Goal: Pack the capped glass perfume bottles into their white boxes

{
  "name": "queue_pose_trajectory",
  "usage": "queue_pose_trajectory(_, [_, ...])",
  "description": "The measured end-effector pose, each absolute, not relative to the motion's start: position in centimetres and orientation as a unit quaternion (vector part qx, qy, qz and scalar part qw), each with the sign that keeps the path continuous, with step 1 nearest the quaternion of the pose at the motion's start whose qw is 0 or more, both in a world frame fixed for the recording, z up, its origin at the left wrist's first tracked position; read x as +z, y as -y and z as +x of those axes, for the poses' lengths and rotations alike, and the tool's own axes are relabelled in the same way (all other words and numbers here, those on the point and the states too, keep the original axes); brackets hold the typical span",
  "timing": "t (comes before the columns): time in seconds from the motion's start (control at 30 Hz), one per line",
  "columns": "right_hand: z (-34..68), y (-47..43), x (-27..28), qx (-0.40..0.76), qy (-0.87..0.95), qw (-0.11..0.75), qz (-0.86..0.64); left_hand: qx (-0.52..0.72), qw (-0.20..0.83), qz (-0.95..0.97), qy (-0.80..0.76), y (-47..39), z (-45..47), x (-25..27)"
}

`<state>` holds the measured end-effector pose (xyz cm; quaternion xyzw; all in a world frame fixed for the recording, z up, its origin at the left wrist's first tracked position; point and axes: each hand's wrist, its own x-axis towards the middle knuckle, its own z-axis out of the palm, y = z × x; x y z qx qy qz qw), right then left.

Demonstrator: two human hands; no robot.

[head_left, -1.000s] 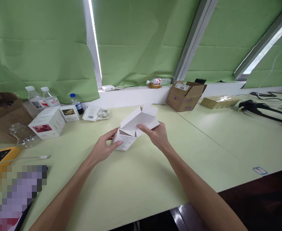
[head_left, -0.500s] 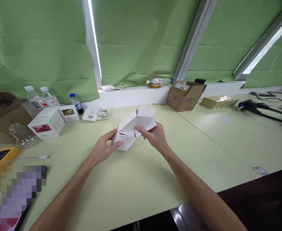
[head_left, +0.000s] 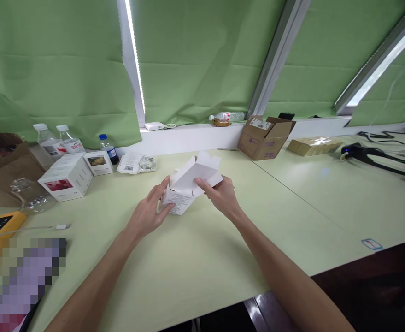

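A small white cardboard box (head_left: 179,201) with printed text on its side rests on the pale table, tilted, its top flaps standing up. My left hand (head_left: 150,207) grips its left side, thumb on the printed face and fingers along the upper edge. At the right, my right hand (head_left: 221,196) pinches a raised white flap (head_left: 205,167) between thumb and fingers. The inside of the box is hidden by the flaps. Further left stand a stack of white boxes (head_left: 66,175) and a single white box with a picture (head_left: 99,163).
Along the back are a brown carton (head_left: 265,138), a lying bottle (head_left: 231,116) and a blue-capped bottle (head_left: 108,148). A flat yellowish pack (head_left: 314,146) and a black device (head_left: 378,160) lie at right. A paper bag (head_left: 8,170) and yellow device (head_left: 3,224) are at left.
My left hand has shifted its fingers up along the box's left edge. My right hand keeps its pinch on the flap, which has moved slightly left.
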<state>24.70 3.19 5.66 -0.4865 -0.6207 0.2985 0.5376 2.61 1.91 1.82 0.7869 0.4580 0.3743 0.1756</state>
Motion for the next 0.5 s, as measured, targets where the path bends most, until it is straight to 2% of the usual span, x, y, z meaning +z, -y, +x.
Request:
queue_pose_trajectory(0.3, [24.73,-3.09,5.66,0.278,0.629,0.544,-0.481,0.404,0.057,0.810,-0.422,-2.39,2.13,1.51])
queue_pose_trajectory(0.5, [24.75,-3.20,5.37,0.271,0.641,0.549,-0.463,0.391,0.019,0.816,-0.426,-2.25,2.41,1.23])
